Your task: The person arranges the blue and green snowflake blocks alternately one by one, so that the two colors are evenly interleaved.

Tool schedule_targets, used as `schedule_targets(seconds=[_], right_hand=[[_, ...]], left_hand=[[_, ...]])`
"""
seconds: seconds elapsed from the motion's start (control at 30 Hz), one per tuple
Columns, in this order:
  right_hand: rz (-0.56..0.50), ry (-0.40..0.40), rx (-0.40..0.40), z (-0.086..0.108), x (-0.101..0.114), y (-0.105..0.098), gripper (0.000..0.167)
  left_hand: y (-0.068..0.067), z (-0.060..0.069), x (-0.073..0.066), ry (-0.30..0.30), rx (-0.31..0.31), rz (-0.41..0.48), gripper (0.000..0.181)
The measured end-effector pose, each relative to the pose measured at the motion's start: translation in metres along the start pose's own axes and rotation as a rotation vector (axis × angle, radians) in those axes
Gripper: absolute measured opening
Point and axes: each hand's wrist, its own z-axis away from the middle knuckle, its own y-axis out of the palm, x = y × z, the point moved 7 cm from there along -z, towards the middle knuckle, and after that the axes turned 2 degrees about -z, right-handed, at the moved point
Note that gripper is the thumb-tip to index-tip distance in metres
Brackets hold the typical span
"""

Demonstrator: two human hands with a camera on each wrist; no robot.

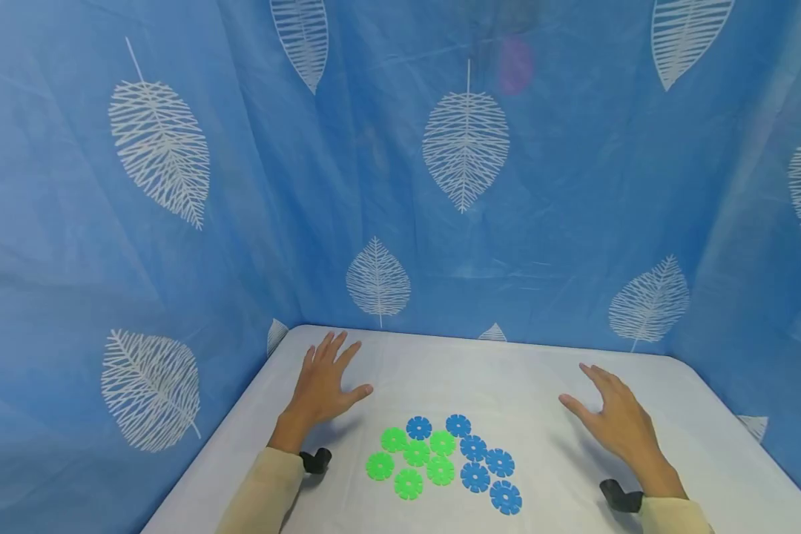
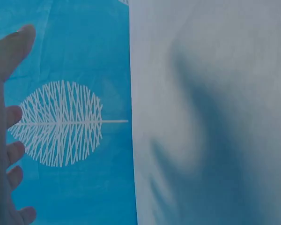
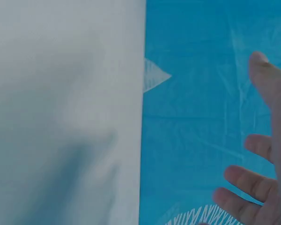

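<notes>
Several green notched discs (image 1: pixel 417 452) lie flat in a loose cluster on the white table, each with a small centre hole. Beside and behind them, to the right, are several blue notched discs (image 1: pixel 474 448) of the same shape. My left hand (image 1: pixel 322 386) is held over the table, left of the green discs, its fingers spread and holding nothing. On the other side, well to the right of the blue discs, my right hand (image 1: pixel 615 417) hovers with fingers extended and nothing in it. Both wrist views show only the hands, table and curtain; the discs are outside them.
The white table (image 1: pixel 534 386) has rounded far corners. A blue curtain (image 1: pixel 547 222) with white leaf prints surrounds its back and sides. Black wrist cameras (image 1: pixel 317 460) sit on both wrists, next to beige sleeves (image 1: pixel 260 489). Hand shadows fall on the tabletop.
</notes>
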Motion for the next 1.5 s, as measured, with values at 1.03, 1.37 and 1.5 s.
schedule_targets(seconds=[1.03,1.37,1.5], right_hand=[[-0.517,-0.216,0.525,0.021,0.071,0.078,0.045],[-0.565,-0.246,0.64,0.025,0.078,0.092,0.04],[-0.554,-0.272,0.67,0.029,0.078,0.096,0.039]], left_hand=[[0.063,0.029,-0.031,0.002,0.49,0.637,0.051],[0.072,0.035,-0.039,0.048,0.557,0.594,0.042],[0.073,0.037,-0.041,0.068,0.572,0.535,0.041]])
